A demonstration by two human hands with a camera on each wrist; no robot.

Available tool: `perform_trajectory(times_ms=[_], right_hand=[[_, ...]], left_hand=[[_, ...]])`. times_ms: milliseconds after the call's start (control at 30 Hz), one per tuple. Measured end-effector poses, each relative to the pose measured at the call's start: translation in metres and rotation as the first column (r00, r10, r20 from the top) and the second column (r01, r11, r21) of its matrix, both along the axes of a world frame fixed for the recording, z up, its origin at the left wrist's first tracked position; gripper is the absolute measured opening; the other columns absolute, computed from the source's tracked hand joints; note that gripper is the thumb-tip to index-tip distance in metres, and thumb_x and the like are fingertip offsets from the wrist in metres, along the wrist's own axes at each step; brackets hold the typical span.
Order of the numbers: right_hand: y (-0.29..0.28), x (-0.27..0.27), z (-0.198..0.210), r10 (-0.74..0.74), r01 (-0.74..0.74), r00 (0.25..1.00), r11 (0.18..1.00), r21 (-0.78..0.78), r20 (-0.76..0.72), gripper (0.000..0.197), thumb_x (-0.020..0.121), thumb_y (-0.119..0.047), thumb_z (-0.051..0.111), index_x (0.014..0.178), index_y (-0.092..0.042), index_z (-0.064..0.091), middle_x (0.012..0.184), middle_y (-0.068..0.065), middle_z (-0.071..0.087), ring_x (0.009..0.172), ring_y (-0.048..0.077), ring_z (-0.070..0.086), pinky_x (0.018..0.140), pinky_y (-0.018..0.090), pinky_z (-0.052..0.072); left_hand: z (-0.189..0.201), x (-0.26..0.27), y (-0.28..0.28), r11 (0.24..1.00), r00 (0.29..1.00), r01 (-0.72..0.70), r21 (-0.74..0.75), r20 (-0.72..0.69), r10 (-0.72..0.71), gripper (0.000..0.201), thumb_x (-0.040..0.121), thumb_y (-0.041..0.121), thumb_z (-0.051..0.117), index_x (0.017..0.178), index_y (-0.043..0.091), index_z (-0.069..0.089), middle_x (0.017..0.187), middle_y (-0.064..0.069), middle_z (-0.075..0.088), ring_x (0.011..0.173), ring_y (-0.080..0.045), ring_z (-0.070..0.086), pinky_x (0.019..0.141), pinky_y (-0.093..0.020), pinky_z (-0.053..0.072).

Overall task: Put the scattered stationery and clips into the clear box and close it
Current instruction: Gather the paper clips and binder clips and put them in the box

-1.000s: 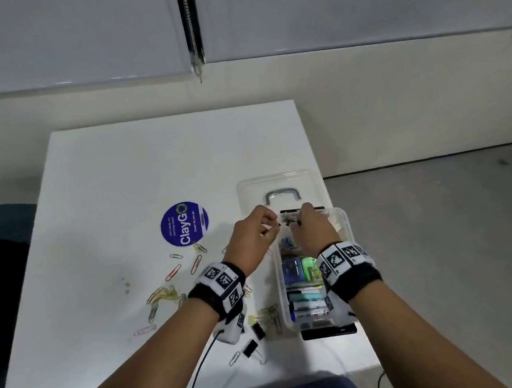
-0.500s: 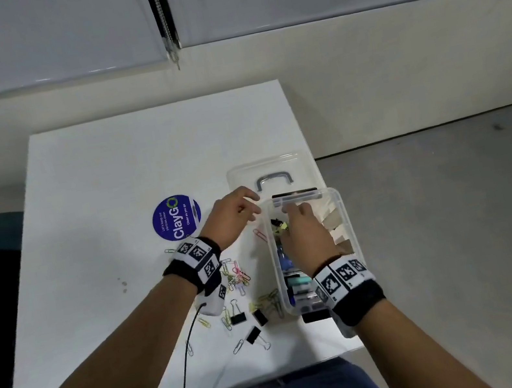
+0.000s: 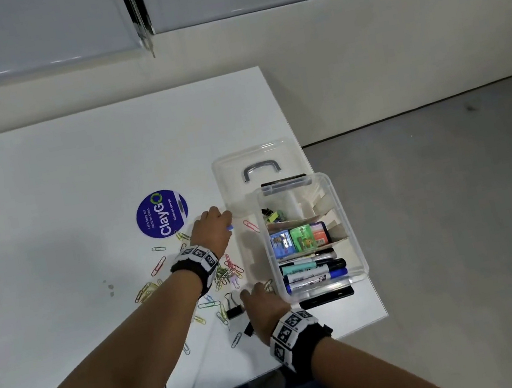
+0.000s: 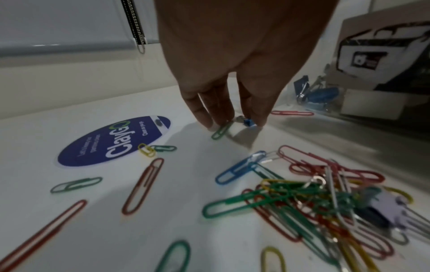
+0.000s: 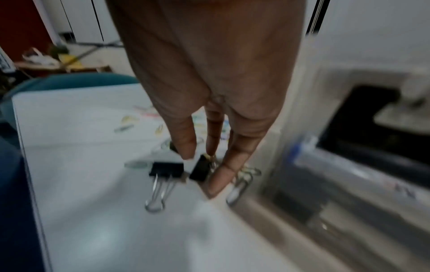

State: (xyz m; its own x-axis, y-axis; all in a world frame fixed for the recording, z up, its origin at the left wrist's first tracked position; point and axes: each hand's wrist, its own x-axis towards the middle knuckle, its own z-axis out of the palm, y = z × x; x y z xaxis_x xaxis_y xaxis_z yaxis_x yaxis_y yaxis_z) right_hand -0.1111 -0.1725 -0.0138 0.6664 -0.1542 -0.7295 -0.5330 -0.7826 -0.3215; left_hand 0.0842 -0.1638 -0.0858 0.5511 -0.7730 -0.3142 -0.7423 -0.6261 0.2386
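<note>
Clear box [image 3: 359, 264] open: markers, sharpeners, clips inside. Left grip [image 3: 213, 232] pinching blue clip [image 4: 248, 123]; right grip [image 3: 264, 305] released.

The surface [image 3: 74, 178] is plain white, with a round dark-blue sticker [image 3: 162, 213] lettered in white and ringed with a touch of green. Paper clips [image 4: 302, 198] lie in red, green, yellow and blue. Two binder clips [image 5: 166, 169] are black with silver wire handles. The clear box [image 3: 350, 225] shows blue, green and orange-red small cases [image 3: 300, 238] and markers [image 3: 315, 274] in black, teal and blue. Both wristbands [image 3: 294, 334] are black with black-and-white square patterns.
</note>
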Motion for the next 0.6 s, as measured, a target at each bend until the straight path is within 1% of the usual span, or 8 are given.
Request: perform_trajectory(times_ms=[100, 200, 333, 400, 467, 533, 567, 600], right_hand=[[-0.004, -0.005, -0.012, -0.021, 0.02, 0.999, 0.999, 0.033, 0.028, 0.064, 0.08, 0.012, 0.06, 0.135, -0.011, 0.037, 0.138, 0.019, 0.032, 0.122, 0.04, 0.05, 0.094, 0.052, 0.05], [-0.002, -0.007, -0.018, -0.051, 0.05, 0.995, 0.999, 0.015, 0.082, 0.063, 0.078, 0.015, 0.058, 0.134, -0.008, 0.038, 0.137, 0.018, 0.035, 0.119, 0.038, 0.053, 0.094, 0.049, 0.05], [0.004, -0.011, -0.02, -0.067, 0.077, 0.984, 0.996, -0.054, 0.165, 0.063, 0.082, 0.015, 0.048, 0.14, -0.007, 0.033, 0.135, 0.019, 0.038, 0.111, 0.036, 0.059, 0.091, 0.043, 0.05], [0.003, -0.011, -0.021, 0.004, 0.01, 0.982, 0.997, -0.076, 0.187, 0.065, 0.081, 0.017, 0.048, 0.14, -0.006, 0.032, 0.137, 0.023, 0.036, 0.113, 0.037, 0.057, 0.093, 0.042, 0.051], [0.001, -0.011, -0.023, 0.042, -0.031, 0.986, 0.997, -0.071, 0.163, 0.053, 0.088, 0.011, 0.048, 0.137, -0.001, 0.034, 0.138, 0.027, 0.036, 0.118, 0.036, 0.053, 0.096, 0.039, 0.05], [0.0, -0.011, -0.025, 0.036, -0.016, 0.985, 0.993, -0.12, 0.167, 0.038, 0.098, -0.003, 0.041, 0.136, -0.001, 0.037, 0.138, 0.024, 0.04, 0.1, 0.017, 0.056, 0.084, 0.022, 0.049], [-0.003, -0.012, -0.024, 0.064, -0.039, 0.983, 0.989, -0.145, 0.172, 0.037, 0.1, -0.008, 0.04, 0.136, -0.002, 0.037, 0.137, 0.021, 0.042, 0.085, 0.004, 0.05, 0.073, 0.012, 0.045], [-0.005, -0.012, -0.022, 0.076, -0.055, 0.984, 0.99, -0.132, 0.163, 0.038, 0.1, -0.01, 0.041, 0.137, -0.003, 0.038, 0.137, 0.02, 0.043, 0.08, -0.001, 0.044, 0.069, 0.008, 0.042]], left_hand=[[-0.004, -0.005, -0.002, 1.0, 0.999, -0.022, 0.017, 0.047, 0.021, 0.022, 0.093, 0.02, 0.055, 0.111, 0.008, 0.055, 0.114, -0.015, 0.054, 0.103, -0.033, 0.053, 0.088, -0.042, 0.043], [-0.006, -0.01, -0.003, 1.0, 0.997, -0.029, 0.004, 0.075, 0.029, 0.023, 0.096, 0.021, 0.051, 0.113, 0.006, 0.055, 0.114, -0.015, 0.056, 0.105, -0.033, 0.054, 0.092, -0.041, 0.04], [0.004, -0.011, 0.006, 0.989, 0.993, -0.087, -0.116, 0.069, 0.095, 0.021, 0.098, 0.018, 0.044, 0.108, 0.005, 0.057, 0.11, -0.015, 0.058, 0.101, -0.034, 0.056, 0.089, -0.043, 0.04], [0.015, -0.01, 0.013, 0.955, 0.986, -0.154, -0.254, 0.017, 0.163, 0.016, 0.097, 0.015, 0.046, 0.101, 0.004, 0.057, 0.101, -0.014, 0.06, 0.092, -0.034, 0.059, 0.081, -0.044, 0.044], [0.03, -0.011, 0.028, 0.872, 0.951, -0.307, -0.381, -0.163, 0.264, 0.011, 0.096, 0.012, 0.047, 0.096, 0.003, 0.054, 0.094, -0.012, 0.063, 0.083, -0.03, 0.061, 0.073, -0.043, 0.049], [0.044, -0.017, 0.046, 0.824, 0.906, -0.392, -0.409, -0.327, 0.269, 0.005, 0.094, 0.011, 0.05, 0.092, 0.006, 0.05, 0.093, -0.009, 0.067, 0.078, -0.026, 0.064, 0.07, -0.039, 0.053], [0.049, -0.022, 0.056, 0.836, 0.9, -0.383, -0.393, -0.363, 0.241, 0.006, 0.093, 0.011, 0.052, 0.089, 0.008, 0.048, 0.089, -0.008, 0.068, 0.076, -0.024, 0.065, 0.067, -0.038, 0.053], [0.052, -0.029, 0.065, 0.861, 0.9, -0.359, -0.361, -0.377, 0.218, 0.009, 0.091, 0.011, 0.052, 0.086, 0.01, 0.045, 0.082, -0.007, 0.067, 0.071, -0.022, 0.064, 0.063, -0.036, 0.052]])
